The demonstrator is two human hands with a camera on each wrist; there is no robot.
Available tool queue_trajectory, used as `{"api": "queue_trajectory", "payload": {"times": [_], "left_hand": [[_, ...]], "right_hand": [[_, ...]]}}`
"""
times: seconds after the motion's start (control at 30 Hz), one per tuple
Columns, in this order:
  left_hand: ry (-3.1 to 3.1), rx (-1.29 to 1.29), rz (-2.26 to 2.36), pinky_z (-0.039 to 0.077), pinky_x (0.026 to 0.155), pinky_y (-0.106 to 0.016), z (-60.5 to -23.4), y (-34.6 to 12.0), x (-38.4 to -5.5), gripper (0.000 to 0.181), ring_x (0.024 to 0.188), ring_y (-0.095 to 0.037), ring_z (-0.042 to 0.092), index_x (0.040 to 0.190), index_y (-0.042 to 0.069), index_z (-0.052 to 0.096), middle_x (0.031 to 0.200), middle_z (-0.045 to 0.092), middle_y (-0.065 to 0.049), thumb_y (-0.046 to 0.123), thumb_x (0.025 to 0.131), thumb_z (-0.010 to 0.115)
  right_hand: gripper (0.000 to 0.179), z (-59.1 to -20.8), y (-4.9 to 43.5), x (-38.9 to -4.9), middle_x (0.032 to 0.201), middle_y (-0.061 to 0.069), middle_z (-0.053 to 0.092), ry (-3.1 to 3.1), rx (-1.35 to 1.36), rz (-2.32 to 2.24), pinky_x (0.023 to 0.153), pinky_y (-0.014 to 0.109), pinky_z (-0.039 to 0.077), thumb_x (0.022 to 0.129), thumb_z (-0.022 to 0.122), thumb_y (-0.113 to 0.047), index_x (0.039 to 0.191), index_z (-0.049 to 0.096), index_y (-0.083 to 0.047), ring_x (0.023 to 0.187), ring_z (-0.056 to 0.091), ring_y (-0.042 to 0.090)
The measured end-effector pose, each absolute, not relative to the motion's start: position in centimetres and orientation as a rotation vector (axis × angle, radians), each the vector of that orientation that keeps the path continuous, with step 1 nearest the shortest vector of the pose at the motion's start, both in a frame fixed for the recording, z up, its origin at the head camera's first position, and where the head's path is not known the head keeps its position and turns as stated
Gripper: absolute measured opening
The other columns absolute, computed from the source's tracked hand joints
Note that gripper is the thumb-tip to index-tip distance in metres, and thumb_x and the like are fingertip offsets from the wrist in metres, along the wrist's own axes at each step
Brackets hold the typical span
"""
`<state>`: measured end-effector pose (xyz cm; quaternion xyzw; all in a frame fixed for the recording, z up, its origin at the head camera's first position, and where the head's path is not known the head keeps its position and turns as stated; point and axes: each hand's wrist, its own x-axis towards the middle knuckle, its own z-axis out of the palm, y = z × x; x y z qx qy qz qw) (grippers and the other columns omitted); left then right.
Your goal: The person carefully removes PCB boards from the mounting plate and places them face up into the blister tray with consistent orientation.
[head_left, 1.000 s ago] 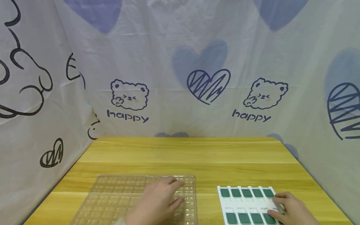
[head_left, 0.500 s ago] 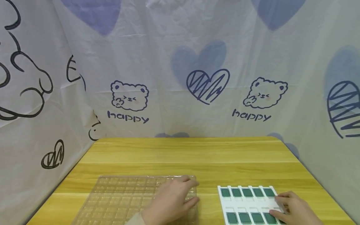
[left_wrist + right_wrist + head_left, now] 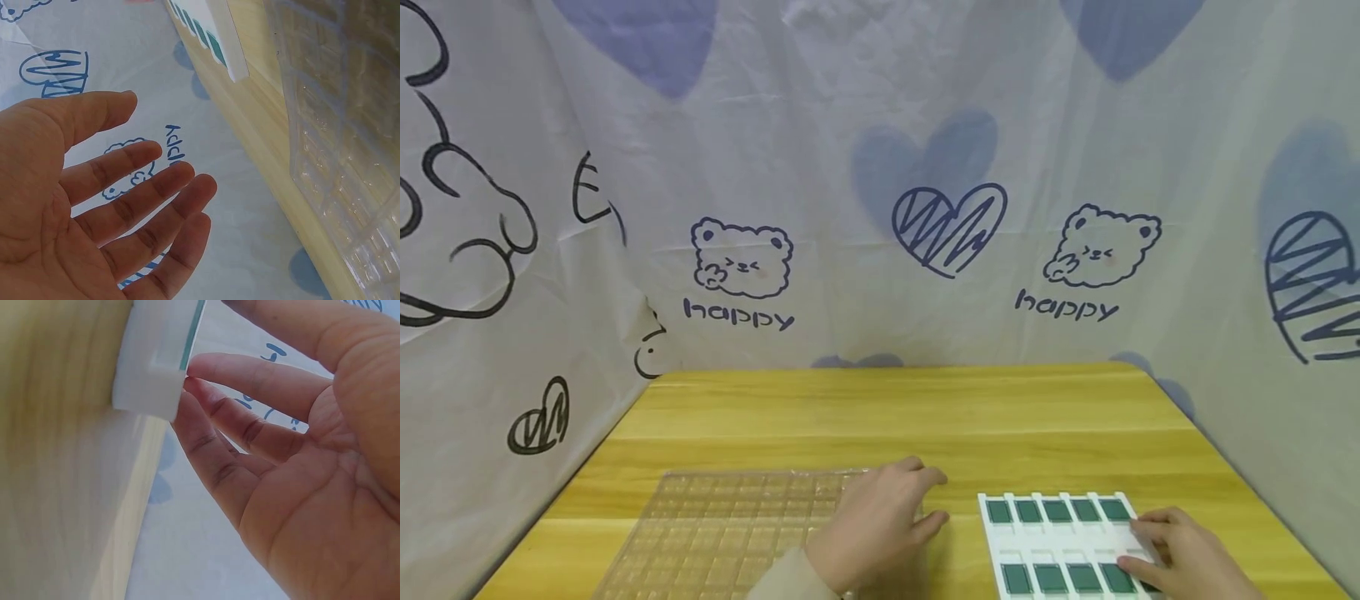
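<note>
My left hand [image 3: 880, 517] hovers over the right side of a clear plastic tray [image 3: 715, 533] divided into small square compartments. Its fingers are spread and loosely bent, with nothing in them, as the left wrist view confirms. On the right lies a white plastic rack [image 3: 1060, 540] carrying two rows of dark green rectangular pieces [image 3: 1082, 577]. At the rack's right edge is my right hand [image 3: 1187, 554], fingertips touching the side and thumb by the near row. Seen from the right wrist, the fingers [image 3: 212, 450] reach the rack's white side fairly straight.
Both trays lie on a wood-grain table [image 3: 895, 417], with a strip of tabletop between them. A pale curtain [image 3: 850, 167] printed with hearts and bears hangs behind and at both sides of the table.
My left hand has shifted to the right across the clear tray, its fingertips now past the tray's right edge. My right hand stays at the white rack's edge.
</note>
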<state>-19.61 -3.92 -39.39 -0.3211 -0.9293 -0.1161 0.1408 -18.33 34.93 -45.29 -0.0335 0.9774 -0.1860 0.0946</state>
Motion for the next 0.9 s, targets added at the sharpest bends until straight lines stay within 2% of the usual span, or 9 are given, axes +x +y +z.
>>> {"api": "queue_trajectory", "payload": {"times": [0.13, 0.43, 0.7, 0.9], "left_hand": [[-2.691, -0.921, -0.31, 0.036, 0.049, -0.012, -39.3, -3.4, -20.0, 0.034, 0.066, 0.0, 0.059, 0.122, 0.021, 0.078, 0.101, 0.077, 0.006, 0.039, 0.094, 0.082], [-2.732, -0.935, -0.306, 0.04, 0.052, -0.013, -39.5, -2.1, -20.9, 0.032, 0.071, -0.002, 0.064, 0.122, 0.02, 0.078, 0.104, 0.078, 0.004, 0.036, 0.095, 0.081], [-2.743, -0.958, -0.331, 0.04, 0.051, -0.013, -39.7, -1.3, -21.7, 0.031, 0.069, -0.001, 0.06, 0.124, 0.019, 0.077, 0.103, 0.077, 0.004, 0.033, 0.096, 0.079], [-2.772, -0.958, -0.342, 0.042, 0.052, -0.014, -39.9, -0.7, -22.1, 0.032, 0.071, -0.002, 0.062, 0.125, 0.019, 0.077, 0.107, 0.078, 0.004, 0.034, 0.097, 0.079]], "right_hand": [[0.038, -45.4, 35.0, -18.4, 0.116, 0.016, 0.068, 2.908, -0.125, -0.587, 0.081, 0.044, 0.061, 0.091, 0.085, -0.035, 0.11, 0.077, -0.003, 0.095, 0.061, 0.021], [0.058, -45.6, 34.9, -18.6, 0.117, 0.016, 0.068, 2.893, -0.067, -0.529, 0.088, 0.048, 0.062, 0.088, 0.086, -0.044, 0.119, 0.076, 0.004, 0.096, 0.062, 0.022], [0.06, -45.5, 34.9, -18.3, 0.117, 0.017, 0.067, 2.892, -0.079, -0.6, 0.082, 0.043, 0.062, 0.09, 0.085, -0.038, 0.124, 0.072, 0.01, 0.092, 0.061, 0.02], [0.068, -45.5, 35.0, -18.3, 0.118, 0.018, 0.067, 2.886, -0.052, -0.586, 0.085, 0.044, 0.062, 0.089, 0.086, -0.042, 0.127, 0.07, 0.012, 0.094, 0.061, 0.021]]}}
